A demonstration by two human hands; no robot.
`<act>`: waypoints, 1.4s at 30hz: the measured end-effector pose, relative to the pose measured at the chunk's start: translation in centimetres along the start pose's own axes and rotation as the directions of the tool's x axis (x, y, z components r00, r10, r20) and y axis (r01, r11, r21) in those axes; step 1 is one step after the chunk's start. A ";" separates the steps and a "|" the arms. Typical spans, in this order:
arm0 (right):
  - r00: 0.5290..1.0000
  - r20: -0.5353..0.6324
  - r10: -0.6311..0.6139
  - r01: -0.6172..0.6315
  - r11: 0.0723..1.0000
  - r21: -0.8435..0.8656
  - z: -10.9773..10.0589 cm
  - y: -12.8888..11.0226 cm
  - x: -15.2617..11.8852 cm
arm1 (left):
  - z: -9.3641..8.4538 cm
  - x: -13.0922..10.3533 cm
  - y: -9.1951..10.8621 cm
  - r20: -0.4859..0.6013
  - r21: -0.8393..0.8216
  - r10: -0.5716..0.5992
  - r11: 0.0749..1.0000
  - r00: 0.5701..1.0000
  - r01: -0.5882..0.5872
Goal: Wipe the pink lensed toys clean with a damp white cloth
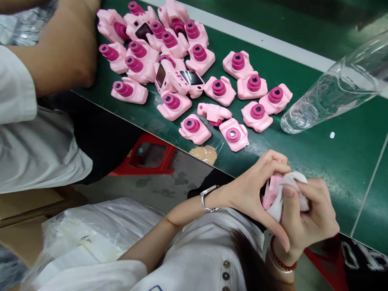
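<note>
At the table's near edge, my left hand [253, 190] is curved around a pink toy camera [270, 193], thumb and fingers on opposite sides of it. A white cloth [294, 178] is bunched in my right hand [315, 218] and pressed against the camera, covering much of it. Left of my hands, several more pink toy cameras with magenta lenses lie on the green table [330, 173]; the nearest toy camera [234, 134] has its lens facing up.
A clear plastic bottle [330, 87] stands beyond my hands. A small white piece [332, 135] lies near it. At left, another person's arm [60, 48] rests by the camera pile. A red stool [145, 155] and a plastic-wrapped bundle [100, 230] sit below the table.
</note>
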State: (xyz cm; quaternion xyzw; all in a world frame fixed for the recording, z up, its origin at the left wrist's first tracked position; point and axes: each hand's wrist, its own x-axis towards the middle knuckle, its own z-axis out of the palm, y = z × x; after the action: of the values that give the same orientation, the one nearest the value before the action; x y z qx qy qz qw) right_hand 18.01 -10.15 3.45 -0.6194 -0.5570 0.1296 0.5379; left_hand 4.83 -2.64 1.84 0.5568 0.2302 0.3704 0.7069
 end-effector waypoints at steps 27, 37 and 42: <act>0.991 0.132 0.024 -0.043 0.989 0.140 -0.6 -0.6 1.5 | -2.0 -1.1 -0.8 0.074 0.093 -0.040 0.995 0.996 0.033; 0.867 -0.300 0.398 -0.399 0.915 0.062 -1.4 2.1 1.8 | -1.7 0.3 -2.5 0.299 0.248 0.404 0.842 0.865 -0.479; 0.887 -0.075 0.456 -0.380 0.812 0.443 -0.8 0.7 0.1 | -0.9 -0.3 -0.9 0.149 -0.315 0.056 0.949 0.987 -0.006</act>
State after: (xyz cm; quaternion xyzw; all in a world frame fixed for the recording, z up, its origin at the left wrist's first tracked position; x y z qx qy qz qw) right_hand 19.03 -10.37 3.18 -0.6066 -0.3156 0.3049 0.6628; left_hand 4.23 -2.44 0.73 0.4683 0.1037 0.3687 0.7963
